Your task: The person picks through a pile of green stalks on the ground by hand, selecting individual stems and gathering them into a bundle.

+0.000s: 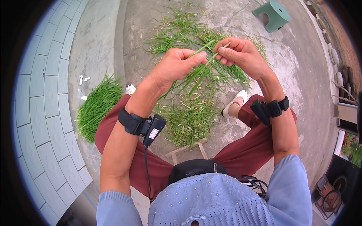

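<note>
Above the loose greens, my left hand (177, 64) is closed, pinching a thin green chive-like stalk (204, 48) between thumb and fingers. Close beside it on the right, my right hand (241, 54) is closed too, its thumb and fingertips on the pale end of long green blades (198, 77) that hang down toward the left. The two hands are only a little apart. Between my feet spreads a pile of cut or stripped greens (188, 120), mixed green and straw-coloured. A tidy, dense bundle of green chives (100, 107) lies to the left, by my leg.
More scattered greens (179, 32) cover the concrete floor (301, 75) farther out. A green plastic stool (272, 15) stands at the far right. Grey tiles (45, 109) run along the left. A wooden frame piece (188, 148) lies just before me. White scraps (80, 80) sit near the bundle.
</note>
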`<state>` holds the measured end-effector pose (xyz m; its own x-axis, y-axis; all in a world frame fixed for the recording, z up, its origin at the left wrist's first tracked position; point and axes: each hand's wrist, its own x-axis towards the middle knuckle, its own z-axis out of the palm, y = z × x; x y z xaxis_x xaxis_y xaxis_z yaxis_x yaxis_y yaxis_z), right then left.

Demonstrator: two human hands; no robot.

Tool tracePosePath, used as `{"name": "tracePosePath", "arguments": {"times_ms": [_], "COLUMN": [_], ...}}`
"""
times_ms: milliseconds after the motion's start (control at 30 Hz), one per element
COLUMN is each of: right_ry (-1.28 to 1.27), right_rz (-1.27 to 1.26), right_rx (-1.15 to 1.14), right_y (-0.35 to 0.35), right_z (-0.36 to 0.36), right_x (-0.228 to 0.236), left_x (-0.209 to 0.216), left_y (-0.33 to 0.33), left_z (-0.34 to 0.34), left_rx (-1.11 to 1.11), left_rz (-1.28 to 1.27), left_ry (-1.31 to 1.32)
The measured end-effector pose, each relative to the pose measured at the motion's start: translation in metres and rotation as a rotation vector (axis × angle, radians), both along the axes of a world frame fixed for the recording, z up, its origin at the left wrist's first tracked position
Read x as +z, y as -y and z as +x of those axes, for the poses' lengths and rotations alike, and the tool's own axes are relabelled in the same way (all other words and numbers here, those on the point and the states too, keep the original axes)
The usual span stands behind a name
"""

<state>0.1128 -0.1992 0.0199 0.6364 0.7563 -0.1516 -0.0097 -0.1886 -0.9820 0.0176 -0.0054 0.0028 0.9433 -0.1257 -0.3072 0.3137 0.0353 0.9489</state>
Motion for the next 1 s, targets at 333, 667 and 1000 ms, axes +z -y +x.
{"name": "tracePosePath", "arguments": {"times_ms": [333,667,1000], "right_ry": [0.055,1.008,0.935], "right_rz": [0.031,-0.107,-0.203], "right_rx": [0.038,0.134,-0.166], "right_y": [-0.005,-0.004,-0.013], "right_z": [-0.006,-0.004,-0.01], "right_x": [0.0,-0.015,-0.029], "left_x": [-0.001,-0.009,-0.007], "left_y": [0.005,0.0,0.009], "left_z": [-0.003,0.0,0.005], "left_rx": [-0.028,0.018,-0.013], "left_rz": [-0.004,0.127,0.09], "left_ry": [0.08,0.153,0.164]}}
